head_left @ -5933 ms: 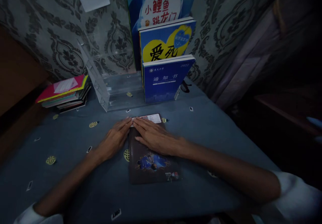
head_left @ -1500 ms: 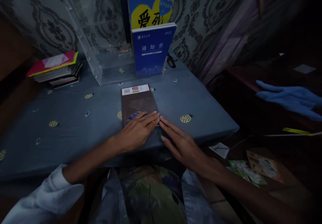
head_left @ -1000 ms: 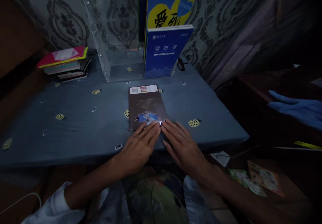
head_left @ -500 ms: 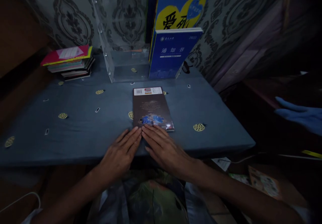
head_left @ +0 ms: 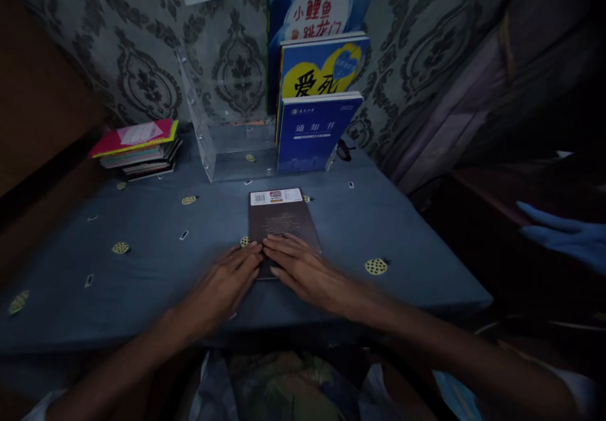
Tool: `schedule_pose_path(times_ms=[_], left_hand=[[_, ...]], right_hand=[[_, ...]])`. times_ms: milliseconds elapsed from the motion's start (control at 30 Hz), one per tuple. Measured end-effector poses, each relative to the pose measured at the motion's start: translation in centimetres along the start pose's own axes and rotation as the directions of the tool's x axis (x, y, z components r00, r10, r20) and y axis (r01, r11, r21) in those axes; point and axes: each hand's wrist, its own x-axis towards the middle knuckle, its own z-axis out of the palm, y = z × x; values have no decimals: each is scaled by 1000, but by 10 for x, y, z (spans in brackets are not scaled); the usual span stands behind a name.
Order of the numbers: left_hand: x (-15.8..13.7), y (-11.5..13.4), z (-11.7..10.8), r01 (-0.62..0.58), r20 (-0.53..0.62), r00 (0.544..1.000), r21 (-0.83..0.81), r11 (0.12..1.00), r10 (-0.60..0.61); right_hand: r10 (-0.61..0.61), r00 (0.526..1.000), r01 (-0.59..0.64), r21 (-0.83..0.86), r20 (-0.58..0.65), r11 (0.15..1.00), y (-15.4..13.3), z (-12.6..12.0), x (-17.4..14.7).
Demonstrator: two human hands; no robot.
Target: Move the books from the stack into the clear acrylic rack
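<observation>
A dark brown book (head_left: 278, 221) lies flat on the cloth-covered table, with a white barcode label along its far edge. Across its near part rests my right hand (head_left: 305, 271), fingers stretched out and hiding most of that end. My left hand (head_left: 231, 277) lies beside it, fingers extended, its tips at the book's left near side and almost meeting the right fingertips. Neither hand grips anything.
Behind the book stands a clear acrylic rack (head_left: 203, 134) holding several upright books, with a blue booklet (head_left: 312, 137) in front. A book stack (head_left: 142, 149) sits at left. Dark glasses (head_left: 344, 150) lie beside the rack. A blue glove (head_left: 563, 228) shows at far right.
My hands have slid farther up over the book, now covering the blue picture at its near end. The camera view has tilted upward, showing more of the rack's books.
</observation>
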Motion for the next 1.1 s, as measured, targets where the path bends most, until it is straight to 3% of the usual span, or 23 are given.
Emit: schedule_pose_path(times_ms=[233, 433, 567, 700, 833, 1100], left_hand=[[44, -44, 5, -7, 71, 997, 34, 999, 5], [82, -77, 18, 24, 97, 995, 89, 996, -32], [87, -86, 24, 36, 72, 996, 128, 991, -46], [78, -80, 23, 22, 72, 997, 177, 984, -36], [62, -59, 20, -4, 85, 996, 214, 977, -15], [11, -7, 19, -73, 72, 996, 200, 977, 60]], right_hand=[[72, 997, -73, 15, 31, 997, 52, -13, 29], [136, 987, -138, -15, -81, 990, 105, -19, 43], [131, 986, -133, -12, -100, 991, 120, -17, 38], [129, 982, -131, -5, -136, 991, 111, -16, 21], [132, 982, -136, -18, -137, 991, 85, -19, -9], [37, 999, -36, -32, 14, 999, 35, -34, -84]])
